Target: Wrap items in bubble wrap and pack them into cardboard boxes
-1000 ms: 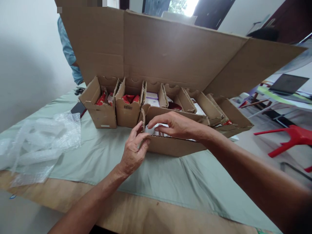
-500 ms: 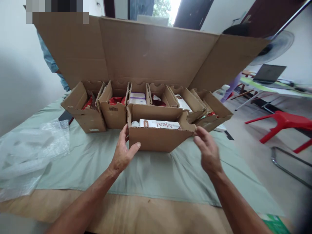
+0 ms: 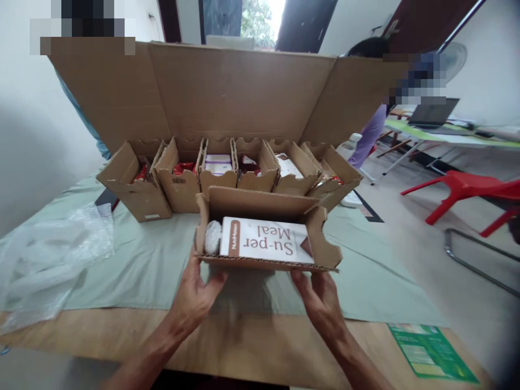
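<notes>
I hold a small open cardboard tray (image 3: 325, 246) lifted off the table, tilted toward me. My left hand (image 3: 195, 295) grips its lower left edge and my right hand (image 3: 319, 298) grips its lower right edge, fingers curled under it. Inside lies a white carton printed "Su-per Meal" (image 3: 266, 241) with a small white wrapped bundle (image 3: 212, 238) at its left end. Behind stands a row of several similar cardboard trays (image 3: 140, 197) holding red and white packets, in front of a big opened cardboard box flap (image 3: 239, 92).
A pale green cloth (image 3: 150, 265) covers the wooden table (image 3: 252, 349). Bubble wrap (image 3: 52, 254) lies at the left. A green leaflet (image 3: 430, 352) lies on the table's right corner. Red chairs (image 3: 467, 192) and a desk with a laptop (image 3: 433, 114) stand on the right; other people stand behind the box.
Both hands left the carton, moved to the tray's ends, then took hold of it and lifted it toward me, tilting it so the carton's label shows.
</notes>
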### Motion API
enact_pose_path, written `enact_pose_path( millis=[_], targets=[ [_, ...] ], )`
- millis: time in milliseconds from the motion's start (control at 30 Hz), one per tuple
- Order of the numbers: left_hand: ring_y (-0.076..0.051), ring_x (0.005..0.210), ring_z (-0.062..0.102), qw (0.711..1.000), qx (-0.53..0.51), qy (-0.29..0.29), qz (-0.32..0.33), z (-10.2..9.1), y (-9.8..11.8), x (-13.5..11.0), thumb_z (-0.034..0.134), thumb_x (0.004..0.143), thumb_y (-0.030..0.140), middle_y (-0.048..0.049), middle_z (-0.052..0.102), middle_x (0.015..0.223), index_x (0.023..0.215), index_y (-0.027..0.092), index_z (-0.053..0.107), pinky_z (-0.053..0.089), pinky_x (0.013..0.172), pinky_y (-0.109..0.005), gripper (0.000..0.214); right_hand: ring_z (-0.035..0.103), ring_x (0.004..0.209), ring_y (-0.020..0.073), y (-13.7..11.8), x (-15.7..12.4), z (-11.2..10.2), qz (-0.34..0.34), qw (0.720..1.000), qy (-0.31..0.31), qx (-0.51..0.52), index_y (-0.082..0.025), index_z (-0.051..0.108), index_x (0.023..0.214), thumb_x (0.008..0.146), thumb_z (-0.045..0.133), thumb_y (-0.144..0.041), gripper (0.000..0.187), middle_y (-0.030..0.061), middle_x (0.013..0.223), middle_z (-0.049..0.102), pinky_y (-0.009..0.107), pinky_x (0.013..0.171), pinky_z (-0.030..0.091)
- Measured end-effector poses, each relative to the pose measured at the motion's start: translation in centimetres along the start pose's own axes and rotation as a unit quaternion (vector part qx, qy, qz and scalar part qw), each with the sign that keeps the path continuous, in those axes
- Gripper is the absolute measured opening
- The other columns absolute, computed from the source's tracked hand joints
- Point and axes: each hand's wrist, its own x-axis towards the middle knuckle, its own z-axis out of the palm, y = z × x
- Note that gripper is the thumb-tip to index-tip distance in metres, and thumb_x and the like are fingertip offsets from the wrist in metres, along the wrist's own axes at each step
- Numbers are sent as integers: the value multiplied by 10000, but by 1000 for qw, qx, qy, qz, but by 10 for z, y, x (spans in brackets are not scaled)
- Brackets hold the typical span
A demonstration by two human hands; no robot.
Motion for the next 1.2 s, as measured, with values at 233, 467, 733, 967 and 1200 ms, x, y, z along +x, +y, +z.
enact_pose_path(
  millis=[233, 467, 733, 967, 1200],
  targets=[
    [-308, 1242, 615, 995, 15, 98, 9, -42, 32, 29, 806, 736, 364, -106, 653, 1310, 1295, 211, 539, 434, 1141, -515, 639, 612, 1229, 328, -55, 44, 44, -73, 995, -60, 24, -238, 605, 1358, 925, 602, -525, 519, 112, 1326, 675, 508, 1065, 489],
    [-297, 1367, 528, 998, -4, 7, 60, 2, 34, 14, 719, 832, 306, -119, 581, 1438, 1360, 220, 520, 376, 1191, -488, 571, 527, 1363, 325, -42, 19, 2, -64, 997, 50, -8, -231, 556, 1413, 951, 622, -489, 533, 120, 1429, 619, 519, 1149, 408],
    [-314, 1280, 594, 999, -28, 43, -14, -41, 18, 11, 776, 689, 306, -123, 657, 1326, 1234, 186, 571, 438, 1127, -472, 594, 548, 1342, 321, -36, -28, 41, -91, 996, 4, -18, -227, 490, 1437, 947, 626, -422, 544, 145, 1430, 584, 515, 1107, 472],
    [-348, 1215, 631, 996, -40, 55, -62, -49, 4, 19, 775, 625, 319, -125, 702, 1230, 1151, 171, 571, 488, 1053, -489, 583, 545, 1342, 312, -26, -53, 42, -99, 994, -20, -44, -279, 466, 1460, 938, 622, -309, 546, 116, 1447, 570, 507, 1107, 470],
    [-315, 1411, 491, 998, -5, 35, -57, -45, -18, -10, 715, 761, 328, -127, 534, 1497, 1430, 231, 438, 369, 1182, -491, 730, 583, 1283, 303, -9, -39, 17, -42, 997, -69, -15, -301, 439, 1508, 945, 633, -399, 604, 110, 1473, 567, 454, 975, 545]
  ],
)
